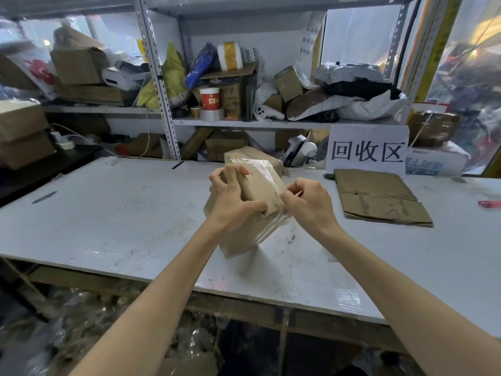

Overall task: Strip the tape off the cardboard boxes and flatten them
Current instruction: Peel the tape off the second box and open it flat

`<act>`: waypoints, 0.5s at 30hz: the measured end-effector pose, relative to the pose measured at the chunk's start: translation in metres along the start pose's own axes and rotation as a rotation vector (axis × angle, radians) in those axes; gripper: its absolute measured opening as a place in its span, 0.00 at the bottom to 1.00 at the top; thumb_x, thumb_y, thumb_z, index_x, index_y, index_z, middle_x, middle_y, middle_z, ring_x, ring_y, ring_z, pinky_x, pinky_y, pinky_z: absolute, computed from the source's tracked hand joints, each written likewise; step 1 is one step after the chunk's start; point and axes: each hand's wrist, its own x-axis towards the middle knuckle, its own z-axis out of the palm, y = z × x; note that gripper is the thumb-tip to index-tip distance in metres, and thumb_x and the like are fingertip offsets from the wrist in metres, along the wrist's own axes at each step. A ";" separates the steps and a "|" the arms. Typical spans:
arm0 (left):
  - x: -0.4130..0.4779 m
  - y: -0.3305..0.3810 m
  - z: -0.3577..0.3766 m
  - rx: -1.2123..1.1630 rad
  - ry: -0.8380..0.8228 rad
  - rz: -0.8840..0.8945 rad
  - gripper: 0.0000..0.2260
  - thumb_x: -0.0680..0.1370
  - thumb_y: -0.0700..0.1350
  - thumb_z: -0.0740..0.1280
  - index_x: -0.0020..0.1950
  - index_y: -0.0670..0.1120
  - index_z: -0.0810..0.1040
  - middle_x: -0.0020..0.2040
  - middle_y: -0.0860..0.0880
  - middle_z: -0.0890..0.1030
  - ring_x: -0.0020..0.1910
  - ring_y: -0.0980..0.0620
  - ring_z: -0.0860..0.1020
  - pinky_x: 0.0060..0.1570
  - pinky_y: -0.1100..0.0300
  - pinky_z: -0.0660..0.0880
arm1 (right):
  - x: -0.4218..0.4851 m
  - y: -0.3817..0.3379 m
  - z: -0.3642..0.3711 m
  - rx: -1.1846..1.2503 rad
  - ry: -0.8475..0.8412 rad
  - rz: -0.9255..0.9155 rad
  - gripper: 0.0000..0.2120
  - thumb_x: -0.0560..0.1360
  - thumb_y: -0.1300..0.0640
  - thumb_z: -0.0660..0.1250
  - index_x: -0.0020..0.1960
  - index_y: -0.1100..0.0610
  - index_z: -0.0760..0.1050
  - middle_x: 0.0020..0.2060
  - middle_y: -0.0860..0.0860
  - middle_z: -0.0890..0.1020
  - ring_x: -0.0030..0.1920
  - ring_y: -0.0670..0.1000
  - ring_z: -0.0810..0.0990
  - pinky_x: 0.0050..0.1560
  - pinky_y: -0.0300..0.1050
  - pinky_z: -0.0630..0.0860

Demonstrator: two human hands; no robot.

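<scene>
A person's left hand [233,202] grips a tilted cardboard box [252,213] on the white surface [108,226]; right hand [309,204] fingers pinch its clear tape [271,169], mid-peel. Next, probably a steady pull.

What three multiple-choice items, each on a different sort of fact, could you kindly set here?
1. The flattened brown cardboard sheet lies: A on the white table, right of the taped brown box; B on the floor; C in a bin.
2. The paper cup on the metal shelf is: A blue; B red and white; C green.
3. The right hand is: A resting flat; B holding a pen; C pinching clear tape on the box.
A, it rests on the tabletop; B, red body, white rim; C, it grips the film's edge.
</scene>
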 end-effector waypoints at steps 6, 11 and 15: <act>-0.005 -0.004 -0.008 0.013 0.001 -0.026 0.31 0.58 0.57 0.71 0.55 0.58 0.59 0.60 0.52 0.55 0.62 0.48 0.61 0.58 0.57 0.67 | 0.004 -0.004 -0.008 0.299 -0.155 0.168 0.14 0.77 0.54 0.65 0.44 0.64 0.81 0.40 0.59 0.83 0.41 0.53 0.79 0.49 0.54 0.76; -0.014 -0.004 -0.007 0.018 -0.005 0.027 0.30 0.59 0.57 0.72 0.54 0.59 0.58 0.62 0.51 0.55 0.65 0.48 0.62 0.65 0.48 0.72 | 0.008 -0.008 0.004 0.147 -0.190 0.237 0.10 0.71 0.55 0.74 0.40 0.63 0.80 0.33 0.52 0.80 0.36 0.48 0.77 0.40 0.45 0.75; -0.016 -0.003 -0.012 0.007 -0.007 0.007 0.31 0.61 0.57 0.73 0.56 0.58 0.59 0.63 0.51 0.55 0.67 0.46 0.62 0.66 0.45 0.72 | 0.005 -0.007 0.009 0.177 -0.064 0.175 0.06 0.69 0.59 0.76 0.39 0.58 0.80 0.33 0.50 0.82 0.35 0.45 0.81 0.37 0.38 0.78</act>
